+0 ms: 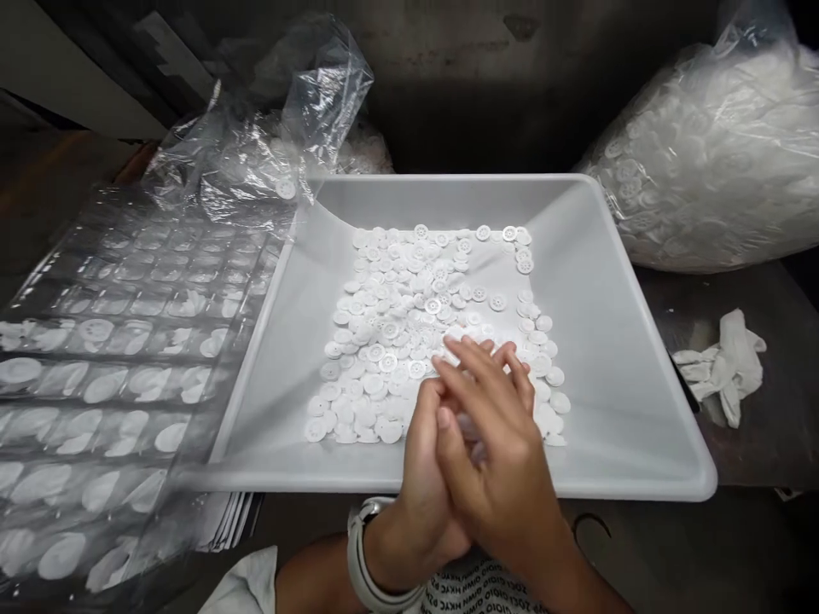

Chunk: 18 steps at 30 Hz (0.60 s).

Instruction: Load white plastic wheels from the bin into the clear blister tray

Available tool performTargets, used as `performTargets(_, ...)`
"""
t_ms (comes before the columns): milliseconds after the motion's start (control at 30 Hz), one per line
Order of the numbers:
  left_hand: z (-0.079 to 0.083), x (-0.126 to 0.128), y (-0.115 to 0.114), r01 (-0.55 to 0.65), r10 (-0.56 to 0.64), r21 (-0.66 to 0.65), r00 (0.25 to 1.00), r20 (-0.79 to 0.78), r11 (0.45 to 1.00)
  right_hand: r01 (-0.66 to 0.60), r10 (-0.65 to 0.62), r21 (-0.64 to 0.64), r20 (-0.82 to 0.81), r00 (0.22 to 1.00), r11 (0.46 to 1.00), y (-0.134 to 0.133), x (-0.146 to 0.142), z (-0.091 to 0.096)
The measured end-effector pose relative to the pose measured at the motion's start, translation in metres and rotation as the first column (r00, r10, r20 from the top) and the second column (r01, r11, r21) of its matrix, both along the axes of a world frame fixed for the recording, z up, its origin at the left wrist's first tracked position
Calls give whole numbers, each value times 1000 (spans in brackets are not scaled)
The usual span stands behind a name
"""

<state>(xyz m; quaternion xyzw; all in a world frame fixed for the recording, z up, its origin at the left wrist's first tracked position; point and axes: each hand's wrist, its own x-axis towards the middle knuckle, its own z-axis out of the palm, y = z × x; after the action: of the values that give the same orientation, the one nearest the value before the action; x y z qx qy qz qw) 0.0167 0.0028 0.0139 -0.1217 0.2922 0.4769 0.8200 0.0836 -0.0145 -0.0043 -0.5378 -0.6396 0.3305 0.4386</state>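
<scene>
My left hand (419, 477), with a light watch band on the wrist, is cupped over the near side of a grey plastic tray (624, 375). Pressed over it is my right hand (502, 435), its fingers lying across the left palm. Whatever lies between the two palms is hidden. Many small round white plastic discs (384, 333), several with a ring of holes, cover the tray floor beneath and beyond my hands.
Left of the tray lies a clear plastic blister sheet (121, 375) with white discs in its pockets. A crumpled clear bag (256, 162) stands behind it. A bulging bag of discs (717, 162) sits back right, above a white glove (726, 362).
</scene>
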Motion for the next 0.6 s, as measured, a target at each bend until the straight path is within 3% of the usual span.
performTargets(67,6,-1,0,-16,17,-20,995,98,1000,-15,-18,135,238,971,991,0,-1,1)
performTargets(133,10,-1,1,-8,11,-36,995,101,999,-12,-66,212,353,933,977,1,-3,1)
performTargets(233,10,-3,0,19,-19,-6,1000,19,1000,-6,-83,240,357,930,971,5,-9,0)
performTargets(333,9,-20,0,120,-116,19,981,-157,993,-77,6,242,280,960,967,2,-13,-2)
performTargets(433,21,-69,10,153,-123,48,916,-381,987,-81,29,191,261,965,978,-7,0,-8)
performTargets(600,62,-202,56,27,80,160,776,-626,987,136,-158,91,319,934,987,-11,63,-38)
